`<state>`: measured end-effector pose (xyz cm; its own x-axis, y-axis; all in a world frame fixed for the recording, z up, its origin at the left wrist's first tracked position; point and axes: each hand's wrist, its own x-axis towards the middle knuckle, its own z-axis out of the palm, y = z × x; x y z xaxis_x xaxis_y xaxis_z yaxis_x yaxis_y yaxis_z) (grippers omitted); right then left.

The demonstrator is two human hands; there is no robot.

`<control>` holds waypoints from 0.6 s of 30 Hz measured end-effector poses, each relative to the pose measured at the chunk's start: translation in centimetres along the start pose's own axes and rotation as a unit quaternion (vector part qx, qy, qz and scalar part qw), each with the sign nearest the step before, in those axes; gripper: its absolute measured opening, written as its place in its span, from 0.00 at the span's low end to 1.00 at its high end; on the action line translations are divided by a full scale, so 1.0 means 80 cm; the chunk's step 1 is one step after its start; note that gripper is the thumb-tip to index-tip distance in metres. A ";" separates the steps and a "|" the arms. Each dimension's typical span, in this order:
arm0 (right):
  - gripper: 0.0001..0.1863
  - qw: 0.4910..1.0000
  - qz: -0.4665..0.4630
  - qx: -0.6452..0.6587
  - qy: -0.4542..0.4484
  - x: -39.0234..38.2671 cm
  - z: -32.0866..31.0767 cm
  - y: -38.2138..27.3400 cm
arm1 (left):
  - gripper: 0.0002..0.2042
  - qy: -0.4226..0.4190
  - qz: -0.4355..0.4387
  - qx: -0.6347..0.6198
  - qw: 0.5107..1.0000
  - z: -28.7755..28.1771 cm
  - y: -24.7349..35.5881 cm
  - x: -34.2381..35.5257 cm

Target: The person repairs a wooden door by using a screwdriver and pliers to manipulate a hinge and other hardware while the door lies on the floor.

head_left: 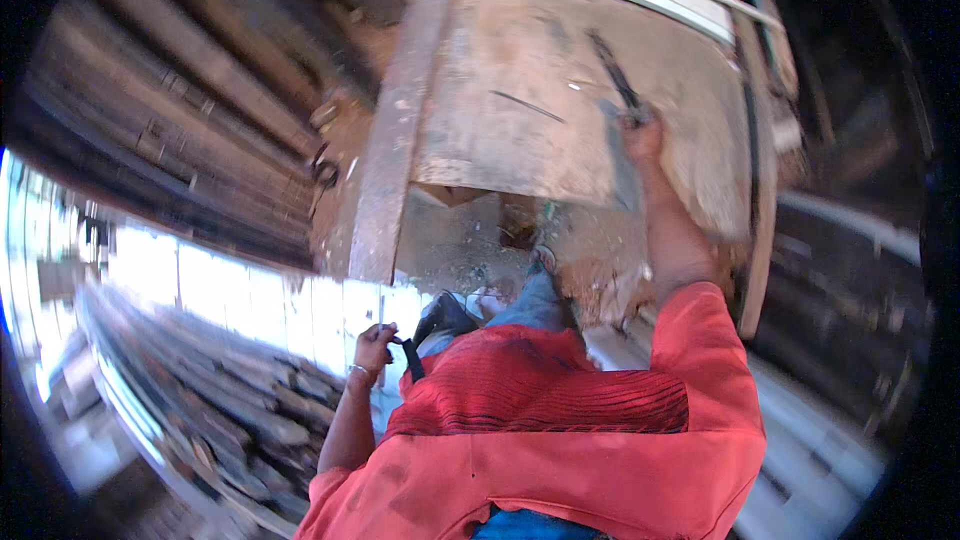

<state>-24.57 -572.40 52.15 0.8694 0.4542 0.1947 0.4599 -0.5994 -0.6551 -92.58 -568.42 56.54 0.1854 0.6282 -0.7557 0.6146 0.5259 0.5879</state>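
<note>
Red-sleeved right hand (643,132): our fingers grasp a dark tool (617,76), far right
Left hand (374,348): near left, fingers curled; we cannot tell around what
Pale board (545,45): beneath the tool
Thin strip (528,106): left of it

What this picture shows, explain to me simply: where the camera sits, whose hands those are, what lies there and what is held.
There is no machine here, just a person in a red shirt. The single picture comes from a wide camera on their head, looking down, so edges bend. The right hand grips one end of a long dark tool over a pale board; blur hides its exact kind. A thin dark stick lies on the board. The left hand is low at the person's side, its fingers curled; what it holds is unclear.
</note>
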 end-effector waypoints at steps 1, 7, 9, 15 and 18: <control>0.31 0.993 -0.026 -0.110 -0.019 0.027 0.020 -0.027 | 0.17 0.065 -0.028 -0.035 0.997 -0.017 -0.030 -0.020; 0.32 0.920 -0.180 -0.279 -0.210 0.062 0.096 -0.026 | 0.19 0.333 -0.240 -0.203 0.889 -0.033 -0.225 -0.165; 0.20 0.864 -0.177 -0.403 -0.245 0.114 0.107 0.010 | 0.19 0.353 -0.272 -0.233 0.864 -0.006 -0.264 -0.195; 0.13 0.928 0.222 0.281 -0.104 0.030 0.172 -0.178 | 0.15 0.340 -0.398 -0.233 0.820 0.067 -0.427 -0.246; 0.10 0.916 0.148 0.337 -0.161 -0.151 0.140 -0.362 | 0.12 0.332 -0.403 -0.150 0.840 0.049 -0.520 -0.187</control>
<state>-50.38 -553.14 60.57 0.7894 0.5739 -0.2179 -0.0976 -0.2332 -0.9675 -117.91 -601.98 42.23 -0.7279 0.1280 -0.6737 0.0962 0.9918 0.0845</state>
